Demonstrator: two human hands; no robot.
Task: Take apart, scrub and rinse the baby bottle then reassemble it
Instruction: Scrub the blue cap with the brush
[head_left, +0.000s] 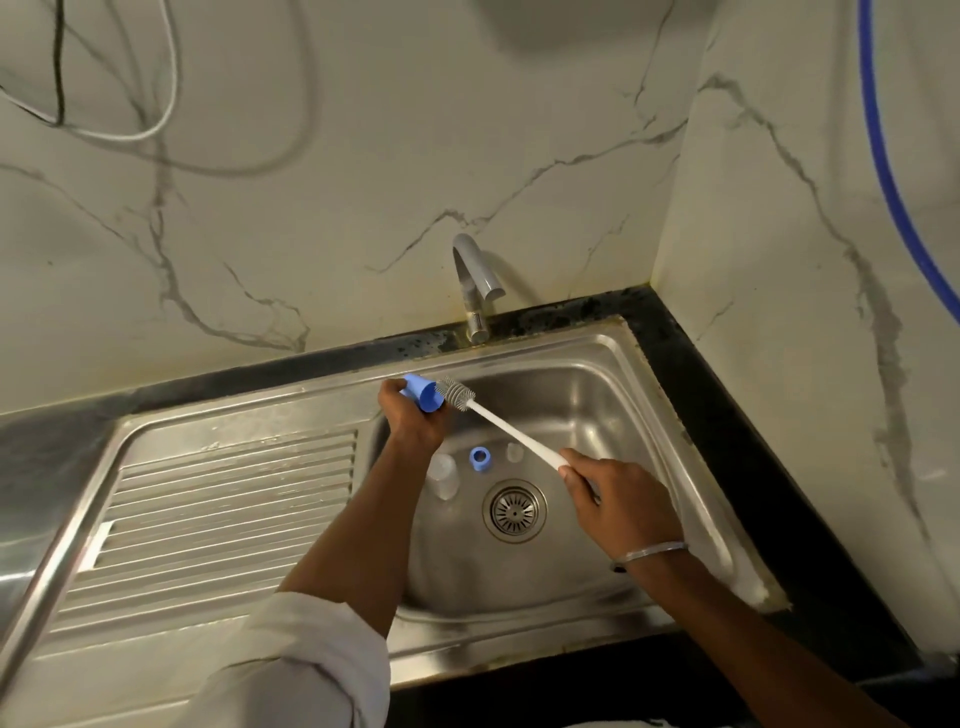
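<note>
My left hand (410, 421) grips a blue bottle body (423, 392) over the far left corner of the sink basin, its open mouth facing right. My right hand (618, 491) holds the white handle of a bottle brush (511, 426); the grey bristle head (457, 395) sits just at the bottle's mouth. On the basin floor lie a blue screw ring (480, 459), a clear cap (443, 475) and a small clear teat (515, 452).
The steel sink (670, 415) has a round drain (514, 511) in the middle and a ribbed draining board (228, 499) on the left. A grey tap (475, 283) stands behind the basin, with no water running. Marble walls close in behind and on the right.
</note>
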